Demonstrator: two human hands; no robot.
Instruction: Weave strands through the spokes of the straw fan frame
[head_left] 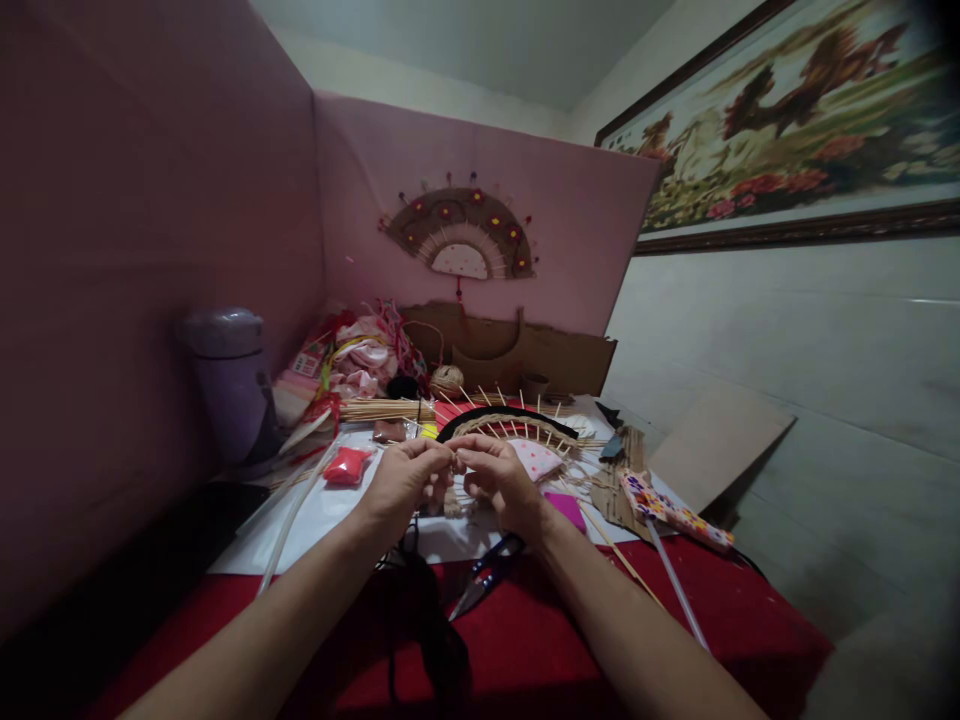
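My left hand point(409, 475) and my right hand point(504, 480) meet fingertip to fingertip over the middle of the work surface. Both are closed in a pinch, and whatever they hold is too small to make out. Just behind them lies a half-round fan point(504, 412) of thin wooden sticks, with a black band and rows of twine. White cloth with pink dots point(536, 460) covers part of its centre; my hands hide the rest. Dark yarn point(439, 620) hangs below my fingers. Dark-handled scissors point(487, 575) lie near my right wrist, beside a magenta piece point(566, 510).
Left are a purple bottle point(232, 390) and a red packet point(347, 466). Behind lie bundled sticks point(382, 411), a twine ball point(447, 381) and pink cloth point(364, 355). A flowery glue gun point(675, 512) and cardboard point(720, 445) sit right. A decorated fan point(480, 215) hangs on the pink panel.
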